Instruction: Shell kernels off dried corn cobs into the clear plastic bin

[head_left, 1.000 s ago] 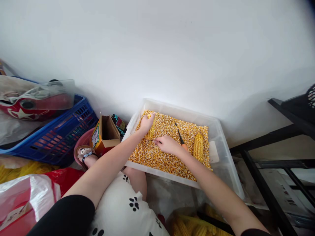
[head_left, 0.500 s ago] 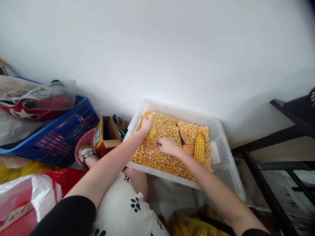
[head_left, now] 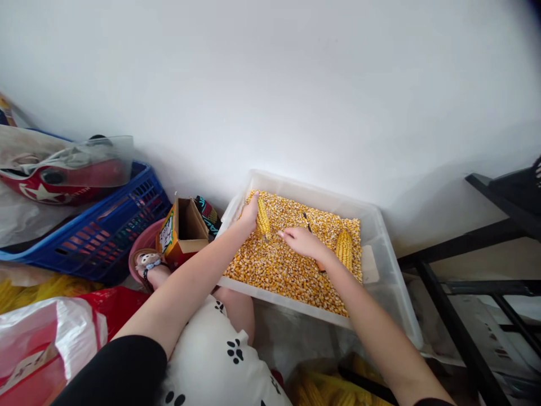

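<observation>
Corn cob [head_left: 262, 218] sits gripped in the left hand [head_left: 250, 215] above the kernel-filled plastic tub [head_left: 386, 307] so loosened grains drop inside, while the right hand [head_left: 302, 242] hovers loosely open beside it.

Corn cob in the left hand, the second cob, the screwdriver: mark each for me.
corn cob [head_left: 264, 219], head view, mid-length on its kernels.
second cob [head_left: 344, 248], head view, middle of the cob.
screwdriver [head_left: 306, 221], head view, on its dark shaft.
</observation>
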A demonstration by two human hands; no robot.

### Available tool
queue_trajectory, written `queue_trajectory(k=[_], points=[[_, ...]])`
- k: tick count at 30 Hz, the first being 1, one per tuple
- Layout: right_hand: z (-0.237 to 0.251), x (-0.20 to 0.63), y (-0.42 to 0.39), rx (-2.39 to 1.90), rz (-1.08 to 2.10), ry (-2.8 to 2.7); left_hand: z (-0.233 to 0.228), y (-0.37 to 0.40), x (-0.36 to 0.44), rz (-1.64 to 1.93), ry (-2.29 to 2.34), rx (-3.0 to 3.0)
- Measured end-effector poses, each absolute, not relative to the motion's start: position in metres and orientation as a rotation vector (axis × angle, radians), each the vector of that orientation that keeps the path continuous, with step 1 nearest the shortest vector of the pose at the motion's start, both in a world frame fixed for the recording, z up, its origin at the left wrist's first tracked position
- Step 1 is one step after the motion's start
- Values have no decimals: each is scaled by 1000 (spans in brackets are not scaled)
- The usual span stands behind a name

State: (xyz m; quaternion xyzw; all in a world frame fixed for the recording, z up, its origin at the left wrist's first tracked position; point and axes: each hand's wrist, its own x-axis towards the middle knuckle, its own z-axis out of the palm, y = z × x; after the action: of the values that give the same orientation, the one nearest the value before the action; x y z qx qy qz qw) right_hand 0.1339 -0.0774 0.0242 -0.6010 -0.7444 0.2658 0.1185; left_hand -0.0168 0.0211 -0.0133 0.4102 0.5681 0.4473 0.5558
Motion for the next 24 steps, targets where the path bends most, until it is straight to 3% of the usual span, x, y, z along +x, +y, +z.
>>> queue_trajectory(k=[3, 6, 15, 19, 24], points=[[20, 128, -71, -1717, 1097, -1514, -5, 15, -11, 936, 1209, 876], [13, 117, -66, -1409, 1479, -1179, 2, 6, 2, 881, 1047, 887], [17, 128, -54, -1090, 1223, -623, 25, -10, 3, 924, 1067, 1546], [28, 135, -52, -1047, 1100, -544, 36, -30, -1, 686, 1162, 2218], [30, 132, -56, -1055, 1129, -532, 40, -37, 0, 574, 1176, 2386]])
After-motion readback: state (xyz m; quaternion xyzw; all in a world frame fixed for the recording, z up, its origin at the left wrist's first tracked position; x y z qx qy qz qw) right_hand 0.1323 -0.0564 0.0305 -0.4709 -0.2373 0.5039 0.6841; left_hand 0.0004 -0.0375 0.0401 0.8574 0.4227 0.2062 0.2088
